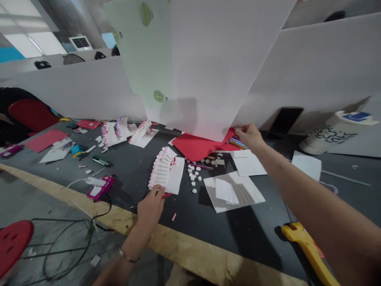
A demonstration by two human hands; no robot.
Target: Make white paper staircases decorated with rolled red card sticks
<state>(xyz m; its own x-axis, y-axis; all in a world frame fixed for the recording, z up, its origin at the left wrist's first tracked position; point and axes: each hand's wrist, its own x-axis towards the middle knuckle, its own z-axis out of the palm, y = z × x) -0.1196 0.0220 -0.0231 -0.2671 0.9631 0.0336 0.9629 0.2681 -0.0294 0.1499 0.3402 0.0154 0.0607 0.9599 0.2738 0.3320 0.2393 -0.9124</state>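
My left hand (151, 204) is closed round a slim tool with a red end (166, 195) and a thin pale tip on its other side. Its fingers are at the near edge of a folded white paper piece (162, 169) with a fanned row of pink-tipped strips. Farther off, my right hand (250, 136) has thumb and fingers pinched beside the red paper (195, 147), just above several coloured pens (236, 142). Whatever those fingertips hold is too small to make out. White round beads or buttons (193, 174) lie between my hands.
Similar paper pieces (114, 133) stand back left. A magenta power strip (101, 188) and a green cutter (101, 161) lie left. White boards (233, 192) lie right of centre. A yellow glue gun (309, 250), white tumbler (327, 133) and dark phone (284, 122) are right.
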